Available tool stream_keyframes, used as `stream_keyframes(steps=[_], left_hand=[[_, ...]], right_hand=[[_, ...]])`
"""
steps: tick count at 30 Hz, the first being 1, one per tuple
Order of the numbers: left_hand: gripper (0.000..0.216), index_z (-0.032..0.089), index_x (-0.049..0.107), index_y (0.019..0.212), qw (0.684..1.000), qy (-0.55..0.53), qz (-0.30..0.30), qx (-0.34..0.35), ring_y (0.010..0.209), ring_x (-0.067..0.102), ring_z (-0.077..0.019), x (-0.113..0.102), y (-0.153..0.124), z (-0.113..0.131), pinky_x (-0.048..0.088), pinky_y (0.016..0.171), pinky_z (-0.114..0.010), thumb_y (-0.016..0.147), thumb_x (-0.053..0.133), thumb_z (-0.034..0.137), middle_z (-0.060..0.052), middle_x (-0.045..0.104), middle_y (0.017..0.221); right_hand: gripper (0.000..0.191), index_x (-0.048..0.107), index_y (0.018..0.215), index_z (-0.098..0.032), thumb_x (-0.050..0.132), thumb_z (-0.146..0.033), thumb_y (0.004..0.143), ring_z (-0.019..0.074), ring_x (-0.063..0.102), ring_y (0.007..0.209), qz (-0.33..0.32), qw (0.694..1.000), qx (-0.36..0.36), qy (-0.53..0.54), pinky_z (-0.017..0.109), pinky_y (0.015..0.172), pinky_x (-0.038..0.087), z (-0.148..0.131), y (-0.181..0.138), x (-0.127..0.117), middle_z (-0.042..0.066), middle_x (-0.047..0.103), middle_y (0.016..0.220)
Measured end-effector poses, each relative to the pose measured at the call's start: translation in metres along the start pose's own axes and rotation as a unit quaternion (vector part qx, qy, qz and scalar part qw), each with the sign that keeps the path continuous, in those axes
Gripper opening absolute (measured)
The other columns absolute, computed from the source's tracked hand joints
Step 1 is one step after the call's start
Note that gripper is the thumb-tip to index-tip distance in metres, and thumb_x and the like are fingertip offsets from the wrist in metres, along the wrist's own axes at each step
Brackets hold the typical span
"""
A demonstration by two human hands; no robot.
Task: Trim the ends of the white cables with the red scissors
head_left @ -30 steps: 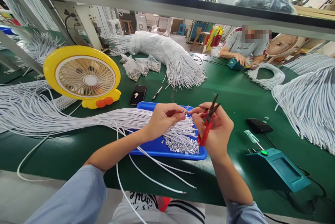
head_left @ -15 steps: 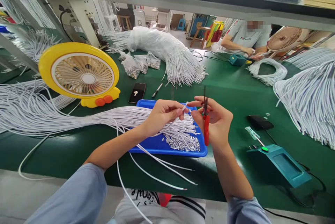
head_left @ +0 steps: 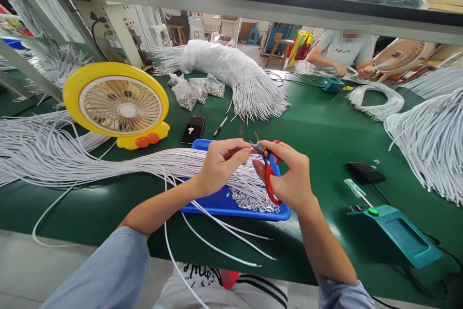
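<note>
Over the blue tray (head_left: pixel 231 211), my left hand (head_left: pixel 222 164) is closed in a pinch on the end of a white cable, which is mostly hidden by the fingers. My right hand (head_left: pixel 291 169) grips red-handled scissors (head_left: pixel 269 181), their blades parted and pointing left at the cable end by my left fingertips. Beneath my hands, a bundle of white cables (head_left: pixel 152 160) runs from the left into the tray. Small silvery metal pieces (head_left: pixel 253 201) lie in a heap at the tray's right side. A few loose cable ends (head_left: pixel 231 256) hang toward the table's front edge.
A yellow fan (head_left: pixel 119 101) stands at left, near a phone (head_left: pixel 193 129) and a pen (head_left: pixel 220 126). Behind are small bags of parts (head_left: pixel 188 96) and a wrapped cable bundle (head_left: pixel 231 70). At right sits a teal device (head_left: pixel 398 234). A co-worker (head_left: pixel 343 53) sits across the table.
The scissors have swung from upright and closed to open, blades now pointing left at the cable end. My right hand has turned and moved slightly left; the left keeps its pinch.
</note>
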State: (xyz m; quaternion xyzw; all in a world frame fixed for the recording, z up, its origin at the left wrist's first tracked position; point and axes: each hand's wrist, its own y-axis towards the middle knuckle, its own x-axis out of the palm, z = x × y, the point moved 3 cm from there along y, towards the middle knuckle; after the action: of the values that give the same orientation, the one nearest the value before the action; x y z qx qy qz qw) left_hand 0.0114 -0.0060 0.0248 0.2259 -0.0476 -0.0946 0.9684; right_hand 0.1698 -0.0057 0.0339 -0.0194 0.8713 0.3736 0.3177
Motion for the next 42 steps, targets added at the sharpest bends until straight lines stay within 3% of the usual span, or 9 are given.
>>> stream_keyframes(steps=[7, 19, 25, 32, 42], left_hand=[[0.023, 0.013, 0.069, 0.079, 1.0, 0.019, -0.005, 0.011, 0.057, 0.043, -0.0084, 0.001, 0.0, 0.0, 0.036, 0.052, -0.021, 0.088, 0.056, 0.031, 0.0, 0.053, 0.062], [0.018, 0.013, 0.069, 0.083, 0.998, 0.033, -0.024, 0.037, 0.054, 0.038, -0.0062, 0.0, 0.0, 0.002, 0.029, 0.048, -0.02, 0.089, 0.056, 0.023, 0.001, 0.05, 0.063], [0.021, 0.012, 0.066, 0.074, 0.999, 0.007, -0.033, 0.02, 0.055, 0.037, -0.0067, 0.001, 0.0, 0.0, 0.029, 0.048, -0.02, 0.088, 0.058, 0.026, 0.001, 0.048, 0.063], [0.021, 0.013, 0.069, 0.081, 0.999, -0.012, -0.034, 0.019, 0.058, 0.042, -0.0079, 0.001, 0.002, -0.006, 0.034, 0.051, -0.02, 0.089, 0.059, 0.029, -0.001, 0.054, 0.065], [0.02, 0.013, 0.068, 0.08, 0.998, -0.003, -0.047, 0.041, 0.057, 0.041, -0.0074, 0.0, 0.002, -0.004, 0.033, 0.05, -0.02, 0.09, 0.057, 0.025, 0.0, 0.052, 0.065]], right_hand=[[0.03, 0.066, 0.102, -0.024, 0.069, -0.018, 0.073, 0.0157, 0.057, 0.07, -0.013, 1.0, -0.005, 0.005, 0.03, 0.063, 0.05, 0.001, -0.001, 0.002, 0.002, 0.068, 0.082], [0.031, 0.068, 0.105, -0.022, 0.07, -0.02, 0.074, 0.0153, 0.055, 0.071, -0.039, 0.999, 0.011, 0.014, 0.031, 0.066, 0.049, -0.001, -0.002, 0.001, 0.001, 0.067, 0.083], [0.032, 0.068, 0.106, -0.022, 0.07, -0.019, 0.075, 0.0147, 0.054, 0.072, -0.047, 0.998, 0.015, 0.028, 0.029, 0.064, 0.047, -0.002, -0.002, 0.0, 0.001, 0.068, 0.085], [0.031, 0.069, 0.106, -0.021, 0.071, -0.02, 0.074, 0.0121, 0.049, 0.066, -0.042, 0.998, 0.023, 0.038, 0.026, 0.055, 0.042, -0.002, -0.002, 0.0, 0.0, 0.064, 0.079], [0.033, 0.069, 0.106, -0.02, 0.07, -0.017, 0.074, 0.0119, 0.048, 0.067, -0.048, 0.998, 0.024, 0.039, 0.025, 0.058, 0.042, -0.003, -0.002, -0.001, 0.0, 0.063, 0.079]])
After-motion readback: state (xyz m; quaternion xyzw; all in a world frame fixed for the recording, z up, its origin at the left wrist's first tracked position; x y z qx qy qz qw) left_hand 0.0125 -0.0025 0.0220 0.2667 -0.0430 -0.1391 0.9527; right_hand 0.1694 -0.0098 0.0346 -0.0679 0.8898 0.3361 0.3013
